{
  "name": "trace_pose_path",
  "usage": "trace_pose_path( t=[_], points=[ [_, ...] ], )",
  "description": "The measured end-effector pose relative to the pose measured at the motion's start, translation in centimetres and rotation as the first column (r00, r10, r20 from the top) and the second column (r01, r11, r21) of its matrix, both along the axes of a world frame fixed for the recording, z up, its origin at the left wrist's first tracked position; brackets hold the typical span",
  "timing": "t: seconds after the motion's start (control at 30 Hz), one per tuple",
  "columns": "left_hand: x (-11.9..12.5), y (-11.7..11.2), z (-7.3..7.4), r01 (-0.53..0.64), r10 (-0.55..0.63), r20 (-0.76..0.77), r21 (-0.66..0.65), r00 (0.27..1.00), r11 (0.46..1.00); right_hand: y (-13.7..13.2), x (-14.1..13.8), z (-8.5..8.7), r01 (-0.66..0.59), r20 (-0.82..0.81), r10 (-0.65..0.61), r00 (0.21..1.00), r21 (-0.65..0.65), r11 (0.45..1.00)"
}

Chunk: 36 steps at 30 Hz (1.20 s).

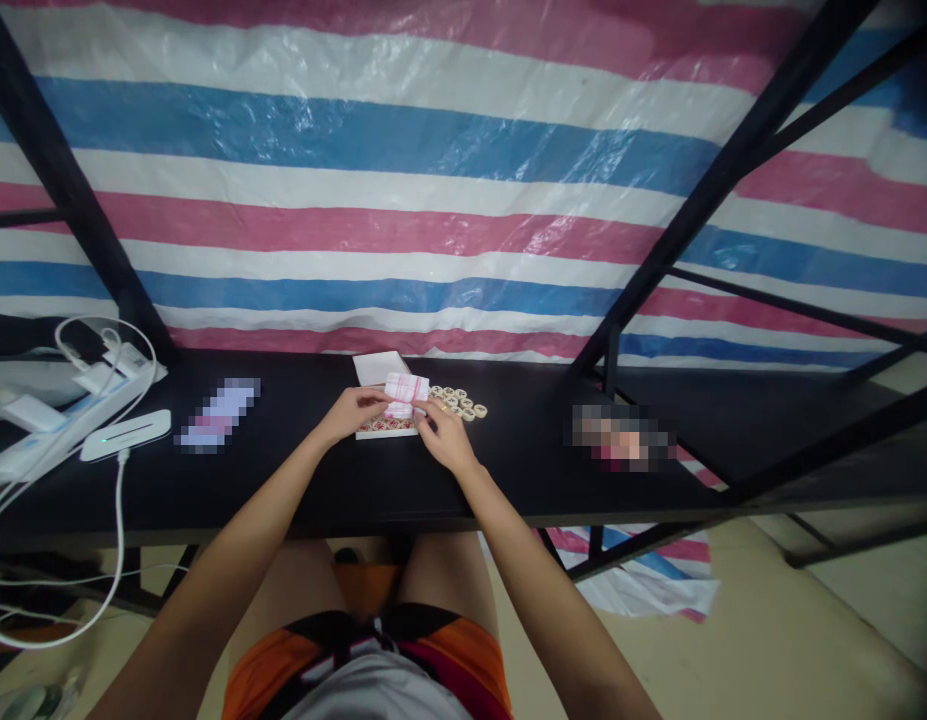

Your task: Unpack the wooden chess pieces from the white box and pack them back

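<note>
Both of my hands hold a folded chessboard sheet (407,386), white with pink grid lines. My left hand (358,410) pinches its left edge, and my right hand (444,434) grips its lower right side. Under the sheet lies a small white box (386,434) with round Chinese chess pieces bearing red marks, partly hidden by the sheet and my fingers. Its white lid (380,367) is at the back of the box. To the right, several pale round chess pieces (463,404) with dark marks lie on the table, just beyond my right hand.
The black table (298,490) carries a blurred-out phone-like object (219,414), a white device (127,435) with a cable, and a power strip (80,400) on the left. A pixelated object (620,437) lies right. Black metal posts (680,220) and striped plastic sheeting (395,170) stand behind.
</note>
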<state>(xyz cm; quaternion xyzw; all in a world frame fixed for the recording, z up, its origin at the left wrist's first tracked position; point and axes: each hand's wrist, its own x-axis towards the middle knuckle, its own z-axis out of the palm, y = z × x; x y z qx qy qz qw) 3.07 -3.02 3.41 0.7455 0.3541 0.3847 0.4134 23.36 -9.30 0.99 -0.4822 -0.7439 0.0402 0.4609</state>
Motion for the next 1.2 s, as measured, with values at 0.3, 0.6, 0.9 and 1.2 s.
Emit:
trace_pose_path(
  t=[0.3, 0.6, 0.9, 1.2],
  points=[
    [-0.1, -0.1, 0.1, -0.007, 0.009, -0.057, 0.032, 0.998, 0.999, 0.1, 0.0, -0.2, 0.008, -0.004, -0.008, 1.0, 0.019, 1.0],
    [-0.2, -0.2, 0.2, 0.005, -0.002, -0.067, 0.039, 0.998, 0.999, 0.1, -0.1, 0.0, 0.013, -0.012, -0.013, 1.0, 0.033, 0.999],
    [-0.7, 0.5, 0.0, -0.117, 0.152, -0.18, 0.192, 0.972, 0.974, 2.1, 0.4, 0.6, 0.051, -0.026, -0.051, 0.998, -0.009, 0.999],
    [-2.6, 2.8, -2.1, -0.243, 0.392, -0.398, 0.374, 0.829, 0.895, 10.4, -1.0, 2.9, 0.091, 0.066, -0.079, 0.995, -0.211, 0.973]
  ],
)
